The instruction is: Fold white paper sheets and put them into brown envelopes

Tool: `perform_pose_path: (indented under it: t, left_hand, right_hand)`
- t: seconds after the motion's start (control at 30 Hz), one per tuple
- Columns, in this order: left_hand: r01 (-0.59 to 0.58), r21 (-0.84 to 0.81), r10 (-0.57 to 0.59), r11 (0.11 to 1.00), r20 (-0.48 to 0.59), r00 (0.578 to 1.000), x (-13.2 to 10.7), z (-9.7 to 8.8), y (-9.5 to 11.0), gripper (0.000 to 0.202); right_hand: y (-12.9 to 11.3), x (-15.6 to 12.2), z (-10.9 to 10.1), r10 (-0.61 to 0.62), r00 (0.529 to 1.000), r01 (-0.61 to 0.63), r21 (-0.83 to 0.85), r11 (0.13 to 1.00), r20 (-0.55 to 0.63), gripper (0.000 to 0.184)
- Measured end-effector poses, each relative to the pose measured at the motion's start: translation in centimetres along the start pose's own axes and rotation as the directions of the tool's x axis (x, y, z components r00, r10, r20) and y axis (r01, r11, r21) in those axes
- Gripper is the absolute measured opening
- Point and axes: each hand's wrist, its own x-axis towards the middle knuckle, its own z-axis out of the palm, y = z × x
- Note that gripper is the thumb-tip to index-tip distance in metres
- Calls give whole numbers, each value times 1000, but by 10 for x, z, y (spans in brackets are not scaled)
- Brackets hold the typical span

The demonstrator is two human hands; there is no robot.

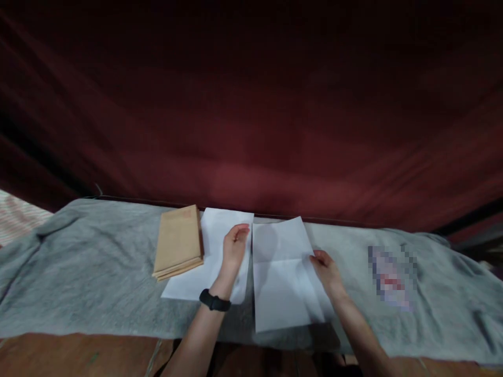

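Note:
My right hand (pixel 328 272) pinches the right edge of a white sheet of paper (pixel 281 288), thumb and fingers closed on it. A crease runs across the middle of this sheet, and its right side lifts slightly. My left hand (pixel 234 248), a black band (pixel 214 300) on its wrist, hovers over or rests on a stack of white paper (pixel 220 222); which of the two I cannot tell. Its fingers are loosely bent, the thumb apart, and nothing shows between them. Left of that hand, a pile of brown envelopes (pixel 178 238) overlaps the white paper's left side.
A grey cloth (pixel 98 272) covers the long surface beneath everything. Behind it hangs a dark red curtain-like fabric (pixel 251 131). A blurred, pixelated patch (pixel 393 280) lies on the cloth at right. Brown floor tiles (pixel 78 353) show along the near edge.

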Motion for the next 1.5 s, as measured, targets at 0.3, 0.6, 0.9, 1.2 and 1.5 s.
perform_pose_path:
  t: [0.3, 0.6, 0.9, 1.2, 1.5]
  left_hand:
    - [-692, 518, 229, 503, 693, 684, -121, 92, -42, 49]
    - [-793, 591, 282, 149, 743, 607, -121, 91, -61, 57]
    - [-779, 623, 333, 70, 722, 607, -119, 82, -78, 59]
    - [-668, 714, 378, 211, 570, 729, -104, 50, -78, 70]
    - [-725, 669, 473, 163, 592, 652, -122, 60, -73, 65]
  right_hand:
    - [30, 3, -21, -69, 994, 65, -46, 997, -83, 19]
    - [13, -14, -29, -377, 922, 298, -466, 833, -84, 44]
    - [8, -53, 19, -521, 755, 643, -610, 464, 399, 52]
    - [17, -35, -5, -446, 851, 473, -773, 422, 277, 60]
    - [5, -48, -18, -438, 869, 442, -761, 476, 231, 59]
